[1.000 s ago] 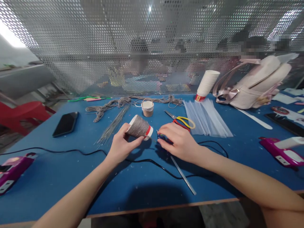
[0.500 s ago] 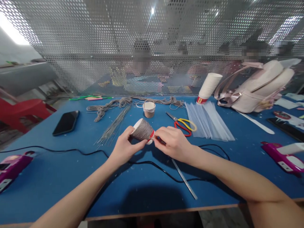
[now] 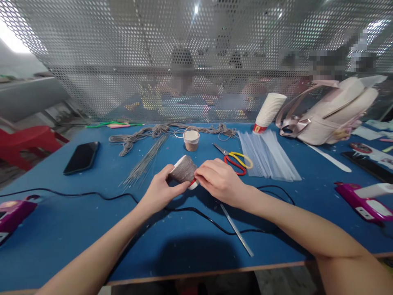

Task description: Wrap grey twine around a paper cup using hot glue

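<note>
A paper cup (image 3: 184, 169) wound with grey cord lies tilted in the air above the blue table, its white base to the upper left. My left hand (image 3: 162, 184) is closed around it, thumb below and fingers behind. At the cup's right end, a red band and white rim show beyond the winding. There my right hand (image 3: 217, 180) is pinched shut on the grey cord at the winding's edge; the fingers mostly hide the strand. Behind the cup stands a small brown-and-white cup (image 3: 191, 141). Scissors (image 3: 235, 159) with red and yellow handles lie beyond my right hand.
Grey cord (image 3: 159, 130) and thin wires (image 3: 144, 164) lie behind. Clear plastic strips (image 3: 267, 155), stacked paper cups (image 3: 270, 110) and a backpack (image 3: 331, 110) are at right. A phone (image 3: 82, 157), black cable (image 3: 199, 213), glue stick (image 3: 238, 231) and purple power strips (image 3: 362, 200) lie around.
My right hand has shifted slightly left and up along the cup's red end. The cup has turned a little, and my left hand still holds it. The view has shifted slightly.
</note>
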Action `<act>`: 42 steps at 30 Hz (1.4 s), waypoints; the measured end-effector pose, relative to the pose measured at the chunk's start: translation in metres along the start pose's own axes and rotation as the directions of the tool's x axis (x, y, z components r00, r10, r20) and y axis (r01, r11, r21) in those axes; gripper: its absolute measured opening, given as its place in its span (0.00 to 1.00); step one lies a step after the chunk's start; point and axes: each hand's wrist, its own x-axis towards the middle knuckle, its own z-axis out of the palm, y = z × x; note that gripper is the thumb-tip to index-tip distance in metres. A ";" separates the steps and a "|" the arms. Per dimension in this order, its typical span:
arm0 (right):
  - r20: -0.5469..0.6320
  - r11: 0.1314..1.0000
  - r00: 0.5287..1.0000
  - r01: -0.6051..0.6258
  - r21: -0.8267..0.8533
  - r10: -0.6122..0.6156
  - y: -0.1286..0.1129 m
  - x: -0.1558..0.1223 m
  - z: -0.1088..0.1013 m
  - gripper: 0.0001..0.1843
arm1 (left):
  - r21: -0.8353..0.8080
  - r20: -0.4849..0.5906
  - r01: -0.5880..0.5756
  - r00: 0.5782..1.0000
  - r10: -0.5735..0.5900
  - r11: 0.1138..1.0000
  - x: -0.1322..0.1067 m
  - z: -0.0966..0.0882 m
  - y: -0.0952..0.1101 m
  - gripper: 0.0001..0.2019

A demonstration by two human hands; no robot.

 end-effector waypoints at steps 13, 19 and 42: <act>0.000 1.000 1.000 -0.019 -0.013 0.019 -0.004 0.001 -0.001 0.12 | 0.029 -0.041 0.030 0.999 -0.028 0.999 -0.002 0.001 0.000 0.17; 0.042 0.999 0.998 -0.040 -0.005 0.040 -0.004 0.001 -0.002 0.13 | 0.006 -0.029 0.075 0.997 -0.075 0.997 -0.002 0.001 0.003 0.18; 0.192 0.917 0.933 -0.342 0.206 0.305 -0.008 0.003 -0.008 0.06 | 0.062 -0.047 0.033 0.998 -0.030 0.998 -0.004 0.000 0.001 0.16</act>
